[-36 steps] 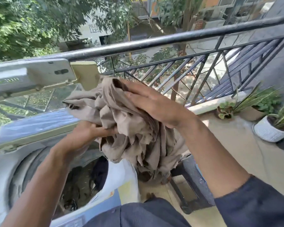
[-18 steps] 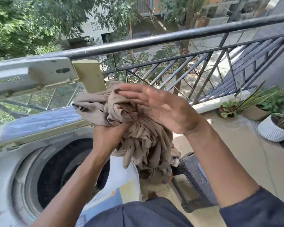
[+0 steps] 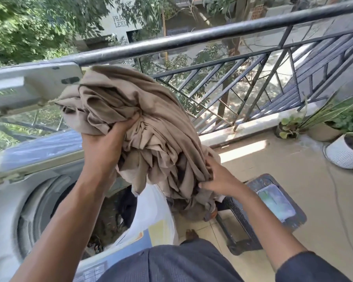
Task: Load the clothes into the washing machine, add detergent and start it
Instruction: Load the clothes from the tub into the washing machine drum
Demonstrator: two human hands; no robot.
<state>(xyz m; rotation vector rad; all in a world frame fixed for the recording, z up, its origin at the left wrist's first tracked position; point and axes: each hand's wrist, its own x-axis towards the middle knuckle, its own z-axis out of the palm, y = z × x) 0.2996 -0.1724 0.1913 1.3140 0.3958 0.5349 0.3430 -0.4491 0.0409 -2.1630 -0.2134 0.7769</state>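
The beige cloth (image 3: 151,127), a large crumpled bundle, is held up in the air just above and a little to the right of the washing machine (image 3: 12,210), whose round drum opening (image 3: 73,216) faces up beneath it. The left hand (image 3: 106,145) has its grip closed into the upper part of the bundle, fingers dug into the folds, and seems to carry most of the weight from above the drum. The right hand (image 3: 218,178) grips the lower trailing folds, fingers curled into the fabric, probably to gather the loose end so that it does not drag outside the rim or catch on the edge. The machine's lid (image 3: 29,86) stands raised at the back, toward the railing (image 3: 212,35), which leaves the opening free for loading. Dark garments (image 3: 126,204) already lie inside the drum, so loading looks partly done. More cloth appears heaped low down behind the bundle, beside a dark stool (image 3: 273,212), but what it is I cannot tell. Holding the cloth bunched and high makes sense: it can be lowered straight down through the opening in one mass. No detergent container is clearly in view. Potted plants (image 3: 334,127) stand on the balcony floor (image 3: 273,163) to the right, well apart from the work.
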